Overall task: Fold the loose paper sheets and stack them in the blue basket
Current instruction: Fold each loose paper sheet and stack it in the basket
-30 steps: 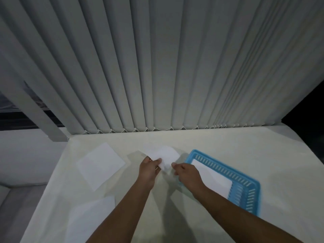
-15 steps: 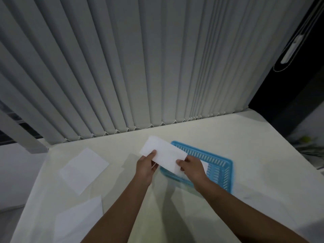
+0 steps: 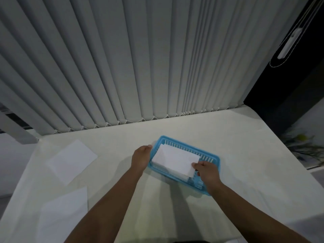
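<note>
The blue basket sits on the white table, a little right of centre. A folded white paper lies low over the basket, on top of other folded paper inside it. My right hand pinches the paper's near right corner. At the basket's left rim, my left hand is against the paper's left end, with its fingertips hidden. Two loose flat sheets lie on the left of the table, one farther away and one near the front edge.
Grey vertical blinds hang along the table's far edge. The table ends on the right beside a dark wall with a cord. Its left edge drops off past the loose sheets.
Both hands carried the folded paper to the right, from above the table beside the basket down into the basket. The camera view also swung right.
</note>
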`<state>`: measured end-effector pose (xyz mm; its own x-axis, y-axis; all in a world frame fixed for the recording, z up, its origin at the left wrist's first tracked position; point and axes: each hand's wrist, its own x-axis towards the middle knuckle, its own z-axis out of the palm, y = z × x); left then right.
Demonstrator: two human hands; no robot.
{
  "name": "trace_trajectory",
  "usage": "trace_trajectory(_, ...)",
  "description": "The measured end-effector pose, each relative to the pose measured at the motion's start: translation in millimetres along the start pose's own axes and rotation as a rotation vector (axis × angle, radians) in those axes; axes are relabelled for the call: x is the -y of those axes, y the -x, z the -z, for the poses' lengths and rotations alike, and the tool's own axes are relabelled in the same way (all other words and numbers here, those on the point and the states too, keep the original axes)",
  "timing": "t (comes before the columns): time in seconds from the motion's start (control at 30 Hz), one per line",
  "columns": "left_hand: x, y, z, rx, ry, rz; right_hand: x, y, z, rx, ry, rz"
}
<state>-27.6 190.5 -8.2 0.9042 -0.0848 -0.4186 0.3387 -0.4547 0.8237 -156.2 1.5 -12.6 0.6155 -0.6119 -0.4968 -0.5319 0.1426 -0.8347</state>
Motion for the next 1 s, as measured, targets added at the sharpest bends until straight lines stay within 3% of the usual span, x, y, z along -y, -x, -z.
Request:
trace_trajectory(0.13,10.9,-17.7,-5.3,0.044,-0.358,0.108,-11.2,-5.8,7.3,-0.025,0.062,-0.024)
trace_trajectory(0.2,5.1,-13.8,-7.5,0.038,-0.382,0.138,-10.9,-7.6,7.8,-0.013,0.046,-0.03)
trace_trajectory(0.73,5.5,-9.9,-11.8,0.138,-0.173,0.2,-7.2,-12.7,-6.0,0.015,0.005,-0.047)
trace_trajectory(1.0,6.4,-12.2,-13.5,0.143,-0.202,0.186,-4.2,-13.5,-10.8,0.001,0.006,-0.034)
